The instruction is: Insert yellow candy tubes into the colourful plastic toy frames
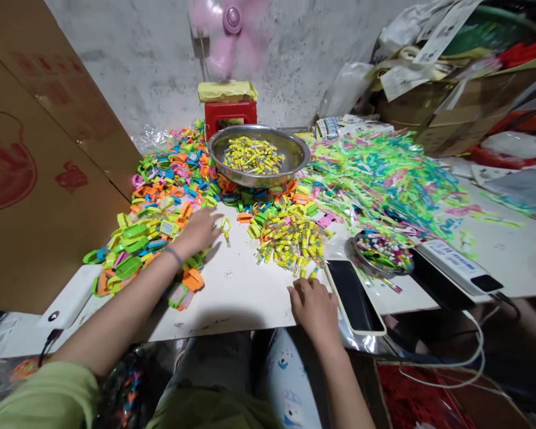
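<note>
My left hand [197, 232] reaches over the edge of a heap of colourful plastic watch-like bands [134, 235], fingers apart and slightly blurred. Just beyond its fingertips, a small yellow looped piece with a clear beaded end [226, 231] lies on the white tabletop [245, 298]. My right hand [315, 304] rests at the table's front edge, fingers loosely bent, with nothing visible in them. Its fingertips are close to a pile of small yellow-capped clear tubes [292, 238]. Beside that hand lies a phone with a pale case [355, 295].
A steel bowl [259, 177] of yellow pieces stands behind, before a red stool [230, 113] and a pink fan [232, 24]. Right are green and blue strips [384, 173], a dish of beads [382, 253] and a cabled power bank [460, 265]. A tall cardboard box [49, 149] borders the left.
</note>
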Tool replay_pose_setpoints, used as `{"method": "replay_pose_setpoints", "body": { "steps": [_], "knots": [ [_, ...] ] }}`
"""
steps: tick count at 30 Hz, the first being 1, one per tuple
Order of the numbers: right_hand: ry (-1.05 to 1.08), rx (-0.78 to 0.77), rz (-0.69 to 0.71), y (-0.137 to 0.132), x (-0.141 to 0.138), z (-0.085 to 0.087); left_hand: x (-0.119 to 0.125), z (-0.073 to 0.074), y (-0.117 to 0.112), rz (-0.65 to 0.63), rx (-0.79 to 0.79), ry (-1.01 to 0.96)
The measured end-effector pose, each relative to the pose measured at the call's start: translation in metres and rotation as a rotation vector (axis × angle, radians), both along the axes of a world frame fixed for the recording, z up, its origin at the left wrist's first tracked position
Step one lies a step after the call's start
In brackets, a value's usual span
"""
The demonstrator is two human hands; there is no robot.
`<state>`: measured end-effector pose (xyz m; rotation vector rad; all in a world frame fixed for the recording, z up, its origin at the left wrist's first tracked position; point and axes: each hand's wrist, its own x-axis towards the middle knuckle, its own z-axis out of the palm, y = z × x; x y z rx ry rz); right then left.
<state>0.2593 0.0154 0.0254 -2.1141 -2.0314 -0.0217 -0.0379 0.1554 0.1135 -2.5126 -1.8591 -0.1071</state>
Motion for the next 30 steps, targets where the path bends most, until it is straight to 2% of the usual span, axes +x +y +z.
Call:
{"method": "replay_pose_setpoints", "body": {
  "steps": [3, 6, 9, 12, 17, 19, 21, 23, 26, 28, 30],
  "knots": [
    [0.075, 0.001, -0.028, 0.0, 0.003, -0.001, 0.038, -0.03, 0.023, -0.045, -0.119, 0.028],
    [0.281, 0.042, -0.002, -0.003, 0.009, -0.006, 0.049, -0.044, 0.043, 0.021, -0.181, 0.051],
    [0.487, 0.139, 0.103, -0.005, 0.008, -0.011, 0.05, -0.045, 0.061, 0.084, -0.188, 0.037],
    [0.579, 0.211, 0.179, -0.005, 0.0, -0.009, 0.059, -0.043, 0.076, 0.093, -0.162, -0.03],
    [0.674, 0.233, 0.218, -0.007, -0.021, 0.004, 0.075, -0.044, 0.08, 0.096, -0.153, -0.212],
    [0.708, 0.238, 0.233, -0.009, -0.029, 0.007, 0.074, -0.04, 0.071, 0.08, -0.189, -0.299],
    [0.714, 0.254, 0.258, -0.01, -0.034, 0.011, 0.068, -0.033, 0.052, 0.033, -0.239, -0.391],
    [0.703, 0.275, 0.287, -0.01, -0.039, 0.015, 0.061, -0.024, 0.024, -0.04, -0.294, -0.479],
    [0.68, 0.274, 0.328, -0.01, -0.048, 0.024, 0.051, -0.01, -0.033, -0.145, -0.404, -0.624],
    [0.674, 0.27, 0.384, -0.013, -0.056, 0.03, 0.046, -0.004, -0.072, -0.162, -0.541, -0.908],
    [0.71, 0.295, 0.464, -0.02, -0.066, 0.034, 0.044, -0.001, -0.106, -0.071, -0.641, -1.274]
  ]
}}
